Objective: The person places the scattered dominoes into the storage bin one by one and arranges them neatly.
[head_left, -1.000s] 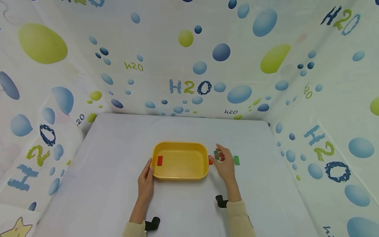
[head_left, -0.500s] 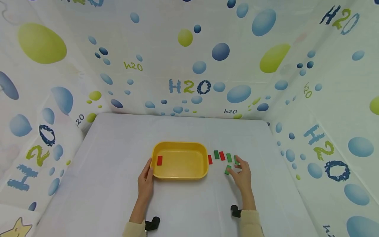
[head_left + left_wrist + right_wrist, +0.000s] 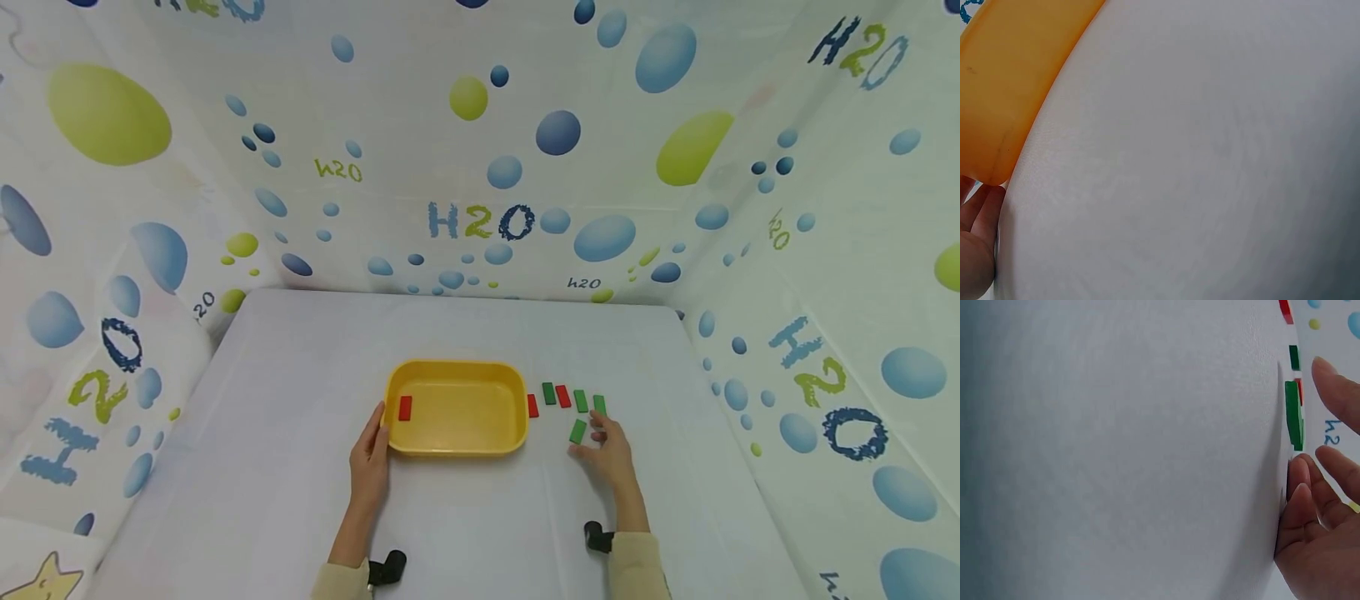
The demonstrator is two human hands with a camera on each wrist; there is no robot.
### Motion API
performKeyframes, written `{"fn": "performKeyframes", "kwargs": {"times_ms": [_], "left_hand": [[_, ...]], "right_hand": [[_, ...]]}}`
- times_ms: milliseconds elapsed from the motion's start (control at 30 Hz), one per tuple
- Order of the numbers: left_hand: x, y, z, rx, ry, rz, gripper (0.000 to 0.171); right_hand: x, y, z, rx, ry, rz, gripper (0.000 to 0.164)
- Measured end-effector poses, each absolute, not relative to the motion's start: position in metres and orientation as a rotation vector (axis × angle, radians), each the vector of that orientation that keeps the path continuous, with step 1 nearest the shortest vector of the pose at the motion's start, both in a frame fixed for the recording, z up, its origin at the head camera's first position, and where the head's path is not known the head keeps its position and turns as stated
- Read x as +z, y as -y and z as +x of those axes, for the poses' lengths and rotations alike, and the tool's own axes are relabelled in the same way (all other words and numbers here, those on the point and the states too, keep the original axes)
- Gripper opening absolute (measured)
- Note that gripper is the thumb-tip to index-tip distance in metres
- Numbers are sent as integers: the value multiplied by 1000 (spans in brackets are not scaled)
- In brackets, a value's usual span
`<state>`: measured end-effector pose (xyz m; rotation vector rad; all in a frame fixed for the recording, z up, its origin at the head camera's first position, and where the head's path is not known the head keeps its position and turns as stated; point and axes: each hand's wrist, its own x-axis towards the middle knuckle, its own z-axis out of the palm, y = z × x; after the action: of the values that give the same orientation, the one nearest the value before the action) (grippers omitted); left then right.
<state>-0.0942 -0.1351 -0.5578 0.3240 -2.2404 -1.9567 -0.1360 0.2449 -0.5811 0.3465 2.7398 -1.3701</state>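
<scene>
In the head view, my left hand (image 3: 369,467) holds the left side of a yellow tray (image 3: 457,451), with the thumb along its rim. One red rectangular block (image 3: 405,408) lies inside the tray near that side. Thumb and fingers apart, my right hand (image 3: 611,454) is over the table beside a slanted green block (image 3: 577,431). Its thumb is just in front of that block, and its fingertips overlap the lower end of another green block (image 3: 599,403). The right wrist view shows the hand (image 3: 1322,550) with its fingers spread near a green block (image 3: 1294,415).
Between the tray and my right hand lie a red block (image 3: 533,406), a dark green block (image 3: 549,393), a second red block (image 3: 563,396) and a green block (image 3: 581,401). Behind the white table (image 3: 465,325) stands a patterned curtain (image 3: 420,125).
My right hand has moved right and toward me from over the row of blocks. The slanted green block has come into view, and the thumb has drawn back off it. The left hand has stayed put.
</scene>
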Motion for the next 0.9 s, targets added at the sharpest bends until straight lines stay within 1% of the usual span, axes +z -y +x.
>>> {"fn": "performKeyframes", "kwargs": {"times_ms": [300, 900], "left_hand": [[-557, 135, -94, -1948, 2239, 319, 45], [-558, 134, -93, -1961, 2223, 301, 45]], "right_hand": [[-590, -244, -139, -1331, -2747, 362, 73], [-589, -237, -139, -1239, -2829, 352, 63]]}}
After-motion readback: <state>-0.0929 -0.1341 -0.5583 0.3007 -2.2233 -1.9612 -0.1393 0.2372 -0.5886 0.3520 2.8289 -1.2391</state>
